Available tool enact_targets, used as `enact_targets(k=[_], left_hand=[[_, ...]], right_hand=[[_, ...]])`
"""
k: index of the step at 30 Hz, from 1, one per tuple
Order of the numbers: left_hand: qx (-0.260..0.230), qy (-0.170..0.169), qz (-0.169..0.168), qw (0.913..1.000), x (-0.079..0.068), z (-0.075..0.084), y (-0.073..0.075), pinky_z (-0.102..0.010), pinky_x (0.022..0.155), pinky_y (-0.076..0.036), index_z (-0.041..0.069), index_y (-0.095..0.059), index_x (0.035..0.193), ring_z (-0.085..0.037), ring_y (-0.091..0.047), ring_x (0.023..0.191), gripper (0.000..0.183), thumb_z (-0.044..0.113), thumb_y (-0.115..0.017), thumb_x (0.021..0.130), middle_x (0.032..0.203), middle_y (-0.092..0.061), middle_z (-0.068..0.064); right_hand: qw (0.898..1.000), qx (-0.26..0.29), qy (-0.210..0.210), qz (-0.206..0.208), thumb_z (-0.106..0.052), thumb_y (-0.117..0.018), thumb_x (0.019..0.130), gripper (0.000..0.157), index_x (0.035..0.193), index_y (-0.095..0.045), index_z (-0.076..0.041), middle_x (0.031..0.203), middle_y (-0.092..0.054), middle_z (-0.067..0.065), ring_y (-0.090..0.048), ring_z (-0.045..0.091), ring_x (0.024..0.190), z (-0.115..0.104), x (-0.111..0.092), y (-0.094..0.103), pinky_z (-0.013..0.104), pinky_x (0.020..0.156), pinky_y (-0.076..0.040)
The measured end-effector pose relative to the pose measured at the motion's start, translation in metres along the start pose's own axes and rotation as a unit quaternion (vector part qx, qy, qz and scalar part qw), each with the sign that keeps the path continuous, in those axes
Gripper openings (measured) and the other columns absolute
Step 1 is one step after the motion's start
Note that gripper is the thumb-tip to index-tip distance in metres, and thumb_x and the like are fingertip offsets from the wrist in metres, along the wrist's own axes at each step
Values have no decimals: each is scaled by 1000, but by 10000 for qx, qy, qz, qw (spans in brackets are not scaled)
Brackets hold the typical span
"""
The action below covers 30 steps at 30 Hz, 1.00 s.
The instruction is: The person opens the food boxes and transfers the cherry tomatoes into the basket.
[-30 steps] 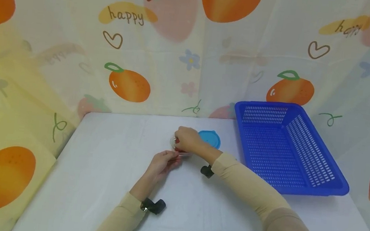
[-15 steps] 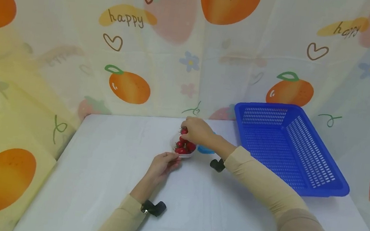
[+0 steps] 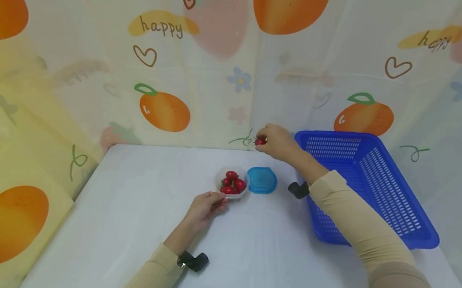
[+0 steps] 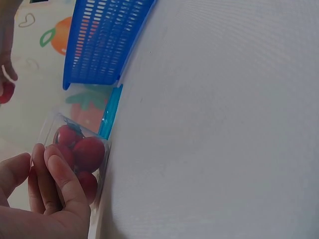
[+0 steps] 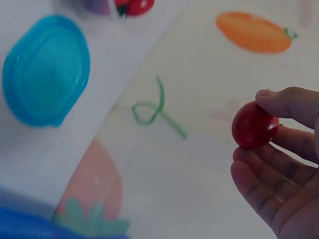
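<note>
The right hand (image 3: 279,142) pinches a tomato (image 5: 255,125) between thumb and fingers, held up near the far edge of the table (image 3: 267,271), just left of the basket (image 3: 398,194). The left hand (image 3: 201,209) grips the near side of a clear tub (image 3: 235,197) between thumb and fingers. More tomatoes (image 3: 239,185) lie in the tub. Just right of it, a blue lid (image 3: 263,181) lies flat on the table, between tub and basket.
</note>
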<state>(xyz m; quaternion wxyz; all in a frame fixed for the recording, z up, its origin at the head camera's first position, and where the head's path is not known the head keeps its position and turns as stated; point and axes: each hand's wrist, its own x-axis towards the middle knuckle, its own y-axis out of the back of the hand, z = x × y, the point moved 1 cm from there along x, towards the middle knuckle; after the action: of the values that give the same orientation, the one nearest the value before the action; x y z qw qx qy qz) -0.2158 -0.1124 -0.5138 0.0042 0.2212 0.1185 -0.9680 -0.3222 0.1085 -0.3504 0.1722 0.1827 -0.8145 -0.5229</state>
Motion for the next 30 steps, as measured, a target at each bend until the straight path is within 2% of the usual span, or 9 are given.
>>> enact_targets(k=[7,14,22,30], left_hand=[[68,36,45,10000,-1,0,0,-22,84,-57,3,-61,115,-17,-68,94,28,21,-63,95,100,-69,-5],[33,48,24,10000,0,2,-1,-22,84,-57,2,-61,116,-17,-68,94,27,20,-62,95,101,-69,-6],[57,79,63,9999,1,2,0,-22,83,-57,3,-62,116,-18,-69,95,28,21,-63,95,101,-70,-7],[95,67,74,9999,0,1,0,-21,81,-58,3,-61,116,-17,-69,92,28,21,-63,95,100,-70,-6]], right_hand=[[9987,-97,-444,225,-15,-67,89,33,115,-66,6,110,-66,23,-61,35,102,52,-1,18,48,93,-52],[9942,139,-984,421,-12,-67,89,31,112,-65,8,109,-64,26,-59,38,100,93,-10,23,50,92,-51],[9901,116,-1327,433,-10,-65,89,25,103,-65,11,102,-65,30,-60,40,93,132,-21,13,53,88,-50],[9868,10,-1574,388,-12,-61,90,30,106,-64,13,106,-65,32,-62,45,97,158,-29,-8,55,89,-50]])
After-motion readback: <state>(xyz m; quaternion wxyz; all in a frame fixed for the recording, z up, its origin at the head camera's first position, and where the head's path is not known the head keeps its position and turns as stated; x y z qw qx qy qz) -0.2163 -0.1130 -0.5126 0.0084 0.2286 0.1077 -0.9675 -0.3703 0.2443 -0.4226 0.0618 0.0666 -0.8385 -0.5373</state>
